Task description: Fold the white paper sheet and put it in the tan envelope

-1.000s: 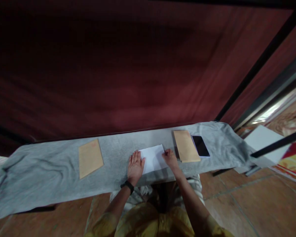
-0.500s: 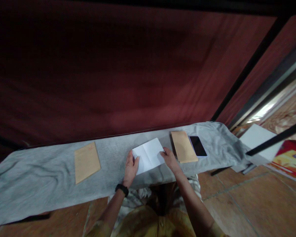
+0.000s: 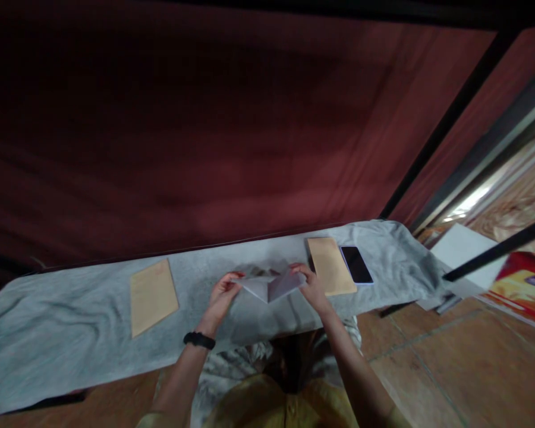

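Note:
Between my two hands is a sheet of white paper (image 3: 280, 286), bent into a V along its middle crease and tilted up off the grey cloth. My left hand (image 3: 222, 293) pinches its left end between thumb and fingers. At the other end, my right hand (image 3: 310, 284) grips the paper's right edge. Just beyond my right hand lies a brown envelope (image 3: 334, 267), and a dark-screened phone (image 3: 356, 264) rests against its right side. Farther left, a second brown envelope (image 3: 154, 297) lies flat on the cloth.
The grey cloth (image 3: 93, 321) covers a long narrow bench, with a dark red panel (image 3: 249, 178) rising behind it. To the right are white boards (image 3: 463, 249), a red and yellow package (image 3: 526, 285) and a black metal bar (image 3: 499, 252). Tiled floor (image 3: 468, 351) shows below.
The white paper has gone from lying nearly flat to being lifted and bent at its crease. My left hand has moved left and now pinches the end; my right hand has shifted slightly rightward.

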`<state>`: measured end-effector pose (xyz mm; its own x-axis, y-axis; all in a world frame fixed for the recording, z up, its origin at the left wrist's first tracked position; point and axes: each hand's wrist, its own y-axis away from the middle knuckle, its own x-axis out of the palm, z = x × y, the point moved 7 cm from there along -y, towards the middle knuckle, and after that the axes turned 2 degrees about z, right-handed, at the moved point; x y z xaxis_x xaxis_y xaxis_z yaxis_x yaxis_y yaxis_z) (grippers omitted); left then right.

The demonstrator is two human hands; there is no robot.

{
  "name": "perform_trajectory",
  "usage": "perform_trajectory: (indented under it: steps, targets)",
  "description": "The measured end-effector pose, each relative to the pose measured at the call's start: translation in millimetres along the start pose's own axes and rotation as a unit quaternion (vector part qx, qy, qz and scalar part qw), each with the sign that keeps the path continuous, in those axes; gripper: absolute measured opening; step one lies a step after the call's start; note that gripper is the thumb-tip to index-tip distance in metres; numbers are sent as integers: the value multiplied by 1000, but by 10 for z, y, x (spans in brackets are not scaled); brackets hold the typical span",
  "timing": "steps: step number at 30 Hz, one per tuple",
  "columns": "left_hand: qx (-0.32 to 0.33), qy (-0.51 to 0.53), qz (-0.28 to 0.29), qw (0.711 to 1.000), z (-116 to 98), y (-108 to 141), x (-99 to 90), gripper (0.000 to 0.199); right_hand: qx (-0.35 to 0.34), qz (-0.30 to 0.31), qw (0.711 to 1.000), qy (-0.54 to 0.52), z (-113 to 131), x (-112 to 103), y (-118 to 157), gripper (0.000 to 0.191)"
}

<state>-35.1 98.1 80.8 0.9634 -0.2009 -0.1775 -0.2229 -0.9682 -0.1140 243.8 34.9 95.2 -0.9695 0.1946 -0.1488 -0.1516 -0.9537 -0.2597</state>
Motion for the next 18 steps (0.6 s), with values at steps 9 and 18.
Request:
perform_trajectory:
  steps: [9,18]
  targets:
    - [277,-464,39,841,-618,796,312,24,148,-60,984,-83,-556,120,-295,42]
    - [306,-481,116,813,-276,1073,717,32,88,-26,996,23,-663,229,448,33]
